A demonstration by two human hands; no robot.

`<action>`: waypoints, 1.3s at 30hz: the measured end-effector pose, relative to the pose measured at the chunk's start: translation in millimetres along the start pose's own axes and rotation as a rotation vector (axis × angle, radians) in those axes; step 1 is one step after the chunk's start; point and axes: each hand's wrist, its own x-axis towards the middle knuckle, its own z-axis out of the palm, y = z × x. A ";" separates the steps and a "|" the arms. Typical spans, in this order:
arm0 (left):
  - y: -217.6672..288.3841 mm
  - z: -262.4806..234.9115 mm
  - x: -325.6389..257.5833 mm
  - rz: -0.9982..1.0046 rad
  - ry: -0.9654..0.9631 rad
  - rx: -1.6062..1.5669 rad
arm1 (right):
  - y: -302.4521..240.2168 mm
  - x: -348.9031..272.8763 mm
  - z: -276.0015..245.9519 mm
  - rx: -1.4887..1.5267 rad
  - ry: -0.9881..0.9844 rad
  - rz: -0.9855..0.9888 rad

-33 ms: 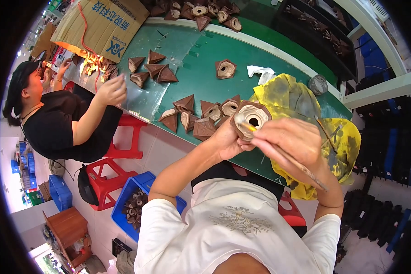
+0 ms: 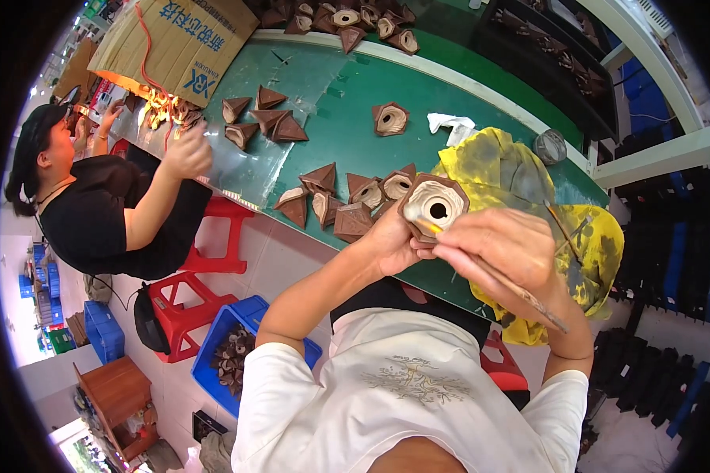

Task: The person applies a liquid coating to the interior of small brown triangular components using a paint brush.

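Observation:
My left hand (image 2: 388, 240) holds up a brown octagonal piece (image 2: 434, 206) with a cream-coloured inside and a round hole in its middle. My right hand (image 2: 501, 248) grips a thin brush (image 2: 521, 292), whose tip touches the lower left rim of the piece. Both hands are raised above the near edge of the green table (image 2: 347, 118). Just left of my left hand, several brown triangular and cone-like pieces (image 2: 347, 201) lie in a cluster on the table.
A yellow stained sheet (image 2: 497, 169) covers the table on the right, with a white rag (image 2: 450, 124) and a round tin (image 2: 550, 147) nearby. A person in black (image 2: 110, 205) works at the left under a cardboard box (image 2: 177, 39). Red stools (image 2: 189, 296) and a blue crate (image 2: 229, 355) stand below.

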 end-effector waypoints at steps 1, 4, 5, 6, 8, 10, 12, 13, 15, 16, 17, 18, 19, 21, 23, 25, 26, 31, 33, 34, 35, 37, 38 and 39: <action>0.3 5.7 0.8 0.037 0.267 0.134 | -1.1 -0.5 -0.8 -0.004 -0.001 0.003; 0.6 9.2 0.3 0.002 -0.020 -0.044 | -4.3 0.7 -1.2 0.010 -0.019 0.013; 1.7 25.2 -3.3 0.011 0.301 0.110 | -2.1 2.6 -1.5 0.015 -0.005 0.032; 1.8 20.8 -4.0 0.009 0.300 0.111 | 0.1 4.2 -2.0 0.019 0.008 0.052; 2.9 9.6 -6.3 0.000 0.065 0.065 | 5.2 6.5 -4.2 -0.012 0.053 0.071; 2.8 8.6 -6.5 0.010 0.061 0.068 | 7.3 6.4 -4.6 -0.048 0.121 0.093; 3.9 9.4 -4.6 0.013 0.056 0.068 | 7.0 5.5 -4.2 -0.060 0.125 0.094; 5.4 11.1 -3.8 0.011 0.061 0.067 | 7.4 5.1 -3.8 -0.071 0.130 0.093; 6.3 9.7 -4.2 0.012 0.065 0.071 | 5.4 4.3 -3.0 -0.070 0.105 0.083; 5.5 2.6 -2.6 0.000 0.039 0.049 | 4.8 3.9 -2.9 -0.068 0.079 0.073; 6.3 0.7 0.0 -0.017 0.011 0.024 | 5.2 2.4 -3.1 -0.070 0.080 0.075; 8.0 0.8 2.5 -0.018 0.010 0.025 | 4.8 1.0 -3.9 -0.015 0.038 0.079; 10.8 3.0 4.8 -0.011 0.034 0.035 | 3.5 0.1 -5.4 0.039 -0.005 0.080; 17.8 12.7 8.9 0.011 0.054 0.047 | -0.8 -0.9 -11.0 0.079 0.001 0.080; 26.9 31.7 11.0 0.050 0.365 0.118 | -4.0 -4.4 -23.9 0.094 -0.019 0.229; 51.5 15.7 24.1 0.117 0.148 0.172 | 0.1 -9.4 -30.8 0.094 0.005 0.223; 67.8 3.4 37.3 0.137 0.149 0.192 | 4.1 -16.7 -32.1 0.065 0.023 0.255; 186.9 -26.5 135.4 0.210 0.318 0.287 | 10.3 -32.5 -37.9 0.012 0.050 0.286; 242.8 -42.2 166.3 0.359 0.309 0.234 | 12.4 -36.8 -38.8 0.026 0.038 0.254; 260.2 -32.9 170.9 0.387 0.364 0.223 | 13.8 -38.5 -40.1 -0.008 0.050 0.303; 274.5 -21.6 171.7 0.411 0.417 0.212 | 14.8 -39.8 -42.5 -0.045 0.063 0.354; 287.9 -24.2 150.1 0.749 0.425 0.365 | 18.7 -40.1 -42.2 -0.012 0.056 0.360; 282.2 -13.2 139.4 0.731 0.450 0.583 | 23.1 -42.3 -45.4 -0.021 0.069 0.412; 283.4 -9.4 115.2 0.717 0.482 0.801 | 27.2 -42.5 -47.5 -0.020 0.071 0.417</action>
